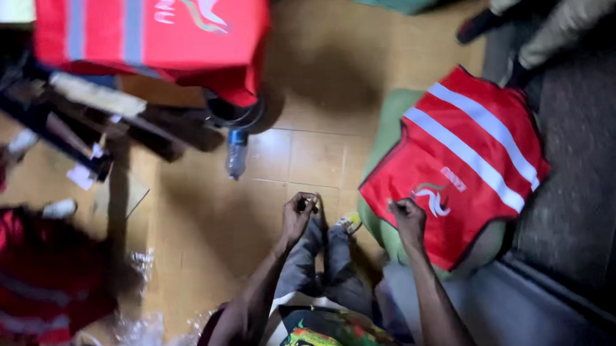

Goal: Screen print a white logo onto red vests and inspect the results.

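A red safety vest (472,163) with grey reflective stripes and a white emblem lies spread over a green cushion (390,130) to my right. My right hand (408,219) rests on the vest's near corner beside the emblem, fingers curled onto the cloth. Held up over my knees, my left hand (298,214) has its fingertips pinched together; whatever is between them is too small to see. My legs in grey trousers stretch forward between the two hands.
Another red vest (153,30) hangs over a dark frame at top left. A plastic bottle (236,152) lies on the tiled floor. More red cloth (25,279) and clear plastic wrap (144,329) sit at lower left. Another person's legs (559,12) stand top right.
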